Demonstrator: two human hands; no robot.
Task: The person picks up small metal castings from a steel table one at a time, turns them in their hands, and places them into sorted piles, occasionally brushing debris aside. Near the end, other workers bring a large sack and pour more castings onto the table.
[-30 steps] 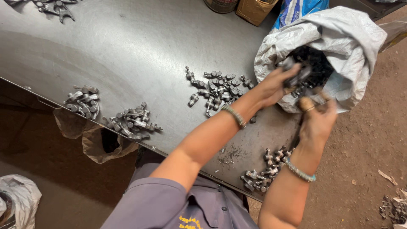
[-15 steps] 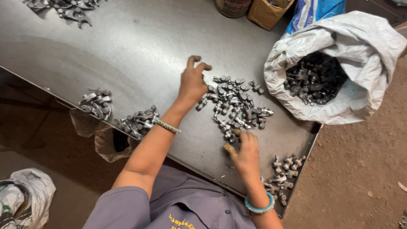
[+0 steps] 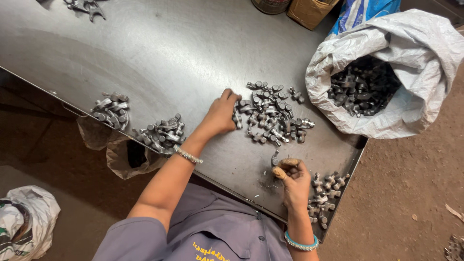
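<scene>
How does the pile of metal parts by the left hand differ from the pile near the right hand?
The central pile is larger and spread loosely mid-table; the corner pile is smaller and packed tight against the table edge. The left hand touches the central pile's edge; the right hand pinches a single part beside the corner pile. Both hold similar small grey metal pieces.

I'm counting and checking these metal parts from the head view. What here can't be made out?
- Left hand: fingertips lie on the middle pile; grip unclear.
- Right hand: pinches one part, its shape too small to tell.
- Sack: only the top layer shows; folds hide the rest.
- Top pile: cut by the frame edge.
- Bag under the table: contents dark.
</scene>
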